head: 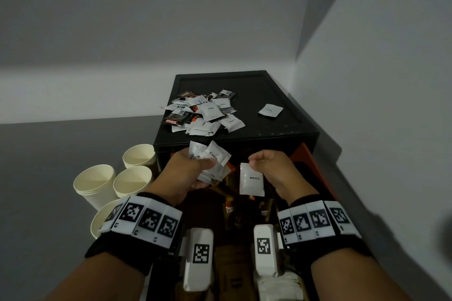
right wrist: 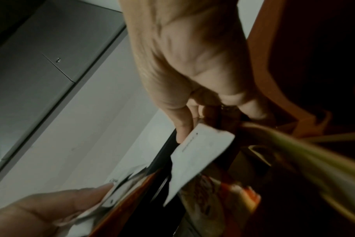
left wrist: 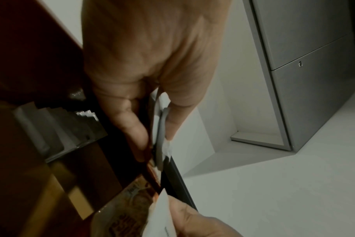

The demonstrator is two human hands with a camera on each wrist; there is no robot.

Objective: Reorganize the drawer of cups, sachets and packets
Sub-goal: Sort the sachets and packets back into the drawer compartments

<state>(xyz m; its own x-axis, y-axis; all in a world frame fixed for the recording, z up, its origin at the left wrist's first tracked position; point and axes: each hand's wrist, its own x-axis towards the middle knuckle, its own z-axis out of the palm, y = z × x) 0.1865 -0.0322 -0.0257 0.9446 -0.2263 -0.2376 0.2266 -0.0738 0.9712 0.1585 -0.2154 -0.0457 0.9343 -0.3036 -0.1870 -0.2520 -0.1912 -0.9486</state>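
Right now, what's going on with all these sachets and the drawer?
A person is sorting sachets over an open drawer. The left hand grips a bunch of sachets; the right hand pinches a single Cream sachet by its top edge. A pile of sachets and packets lies on the black cabinet top, one sachet lying apart. Paper cups stand on the floor to the left.

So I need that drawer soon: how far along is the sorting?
Partway. Done: a sachet pile lies on the cabinet top, and cups stand beside it. In hand: the left hand grips a bunch, the right hand pinches one Cream sachet. Left: packets still inside the open drawer.
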